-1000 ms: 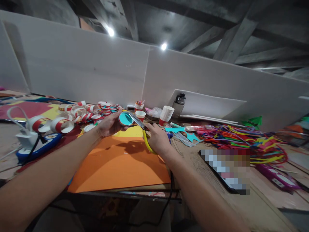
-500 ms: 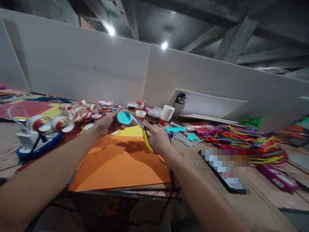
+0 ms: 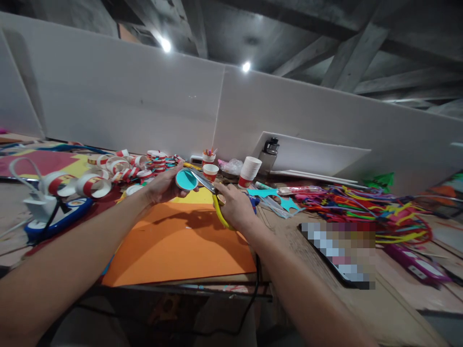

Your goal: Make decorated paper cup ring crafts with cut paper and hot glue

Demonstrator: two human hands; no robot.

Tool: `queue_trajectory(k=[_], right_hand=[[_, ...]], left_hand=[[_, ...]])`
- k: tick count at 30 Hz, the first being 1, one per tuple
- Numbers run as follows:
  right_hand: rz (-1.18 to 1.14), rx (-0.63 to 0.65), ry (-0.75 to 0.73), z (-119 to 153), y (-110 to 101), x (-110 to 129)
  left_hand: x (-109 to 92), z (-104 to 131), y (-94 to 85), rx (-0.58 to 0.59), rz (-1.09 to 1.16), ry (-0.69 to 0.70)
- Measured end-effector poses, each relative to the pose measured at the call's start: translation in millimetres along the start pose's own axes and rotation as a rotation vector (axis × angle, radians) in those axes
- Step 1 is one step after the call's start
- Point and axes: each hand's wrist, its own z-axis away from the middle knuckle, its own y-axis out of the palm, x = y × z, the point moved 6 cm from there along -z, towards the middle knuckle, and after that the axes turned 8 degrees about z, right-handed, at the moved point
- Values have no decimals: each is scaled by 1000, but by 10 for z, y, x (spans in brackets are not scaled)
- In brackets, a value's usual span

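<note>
My left hand (image 3: 164,185) holds a small round piece with a turquoise face (image 3: 186,179) and a pale rim, turned towards me. In my right hand (image 3: 237,206) are scissors with yellow handles (image 3: 219,212), their metal blades pointing left and up to the edge of the turquoise face. Whether the blades touch it I cannot tell. Both hands are above an orange sheet (image 3: 181,250), with a yellow sheet (image 3: 195,196) behind it. A paper cup (image 3: 210,172) stands just beyond the blades.
Stacked paper cups (image 3: 249,172) and a dark bottle (image 3: 268,156) stand at the back. Curled cup strips (image 3: 119,166) lie left, near a blue power strip (image 3: 60,219). On the right are turquoise scraps (image 3: 288,204), colourful pipe cleaners (image 3: 361,207) and a phone (image 3: 336,255).
The turquoise-faced piece has tilted slightly in my left hand, and the scissor blades have shifted a little against its edge. Both hands keep their holds.
</note>
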Motion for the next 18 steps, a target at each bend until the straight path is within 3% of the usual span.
queue_trajectory(k=[6, 13, 18], right_hand=[[-20, -18, -23, 1, -15, 14], [-108, -25, -42, -2, -13, 30], [-286, -91, 4, -25, 47, -55]], left_hand=[[-40, 28, 45, -15, -57, -12], [-5, 22, -25, 3, -58, -100], [-7, -24, -83, 7, 38, -32]])
